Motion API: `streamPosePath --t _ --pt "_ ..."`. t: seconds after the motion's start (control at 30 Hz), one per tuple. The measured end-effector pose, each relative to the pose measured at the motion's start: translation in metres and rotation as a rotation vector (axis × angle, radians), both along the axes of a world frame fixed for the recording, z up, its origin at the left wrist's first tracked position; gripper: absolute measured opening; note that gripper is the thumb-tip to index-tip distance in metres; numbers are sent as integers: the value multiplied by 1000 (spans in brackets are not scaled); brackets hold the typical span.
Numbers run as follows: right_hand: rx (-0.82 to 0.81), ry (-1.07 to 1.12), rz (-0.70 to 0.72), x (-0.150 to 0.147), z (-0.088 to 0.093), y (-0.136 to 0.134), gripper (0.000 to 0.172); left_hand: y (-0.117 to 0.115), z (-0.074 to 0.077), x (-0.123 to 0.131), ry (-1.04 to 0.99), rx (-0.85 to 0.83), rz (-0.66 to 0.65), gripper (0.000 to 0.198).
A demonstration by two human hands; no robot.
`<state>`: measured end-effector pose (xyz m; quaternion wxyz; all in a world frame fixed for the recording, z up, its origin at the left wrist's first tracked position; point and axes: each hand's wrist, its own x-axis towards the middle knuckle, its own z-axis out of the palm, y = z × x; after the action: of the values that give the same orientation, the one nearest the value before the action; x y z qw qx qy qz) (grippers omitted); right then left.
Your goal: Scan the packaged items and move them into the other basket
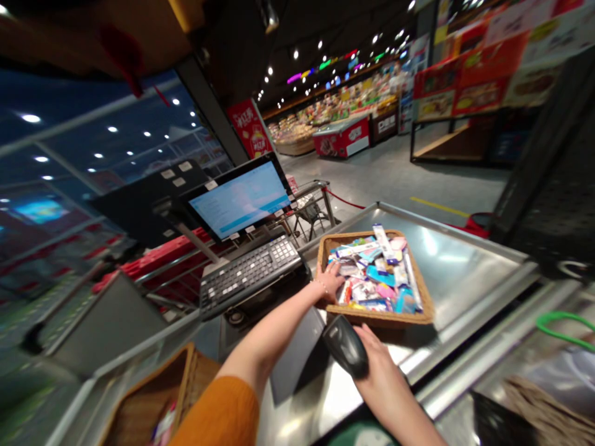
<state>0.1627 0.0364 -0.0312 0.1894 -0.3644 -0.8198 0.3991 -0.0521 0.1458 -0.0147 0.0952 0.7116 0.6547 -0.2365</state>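
Observation:
A wicker basket (426, 303) full of small packaged items stands on the metal counter (465, 248). My left hand (331, 282) reaches over its left rim, fingers spread on the packages at that side, and nothing is seen held in it. Just below the basket, my right hand (372, 359) is wrapped round a black handheld scanner (344, 345), whose rounded head points up and to the left. A grey flat panel (295, 359) lies under my left forearm.
A black keyboard (253, 272) and a lit monitor (242, 197) stand left of the basket. A second wicker basket (186, 378) is at the lower left. Plastic bags and a green loop (564, 328) lie at the right. A metal rail borders the counter.

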Motion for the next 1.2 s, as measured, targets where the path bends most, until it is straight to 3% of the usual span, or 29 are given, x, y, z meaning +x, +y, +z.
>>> streamPosePath --t 0.17,0.3,0.37,0.53,0.6,0.73,0.93,1.2 --pt "4 -11 3 0 -2 -1 58 0 0 1 -21 -20 2 92" --pt "9 -16 12 2 0 -2 58 -6 4 -6 -112 42 -233 81" --pt "1 -14 13 3 1 -2 60 -11 10 -9 -120 75 -277 79" --pt "-37 1 16 1 4 -3 55 -17 19 -5 -42 176 -32 50" --pt "-50 30 21 -1 5 -3 56 -15 16 0 -18 163 18 60" --pt "-66 86 23 -1 6 -4 61 -10 7 7 81 -54 161 73" --pt "-36 -1 26 2 4 -4 56 -6 -2 8 74 -115 192 68" --pt "-50 62 21 0 7 -5 58 3 -10 8 50 -132 248 62"
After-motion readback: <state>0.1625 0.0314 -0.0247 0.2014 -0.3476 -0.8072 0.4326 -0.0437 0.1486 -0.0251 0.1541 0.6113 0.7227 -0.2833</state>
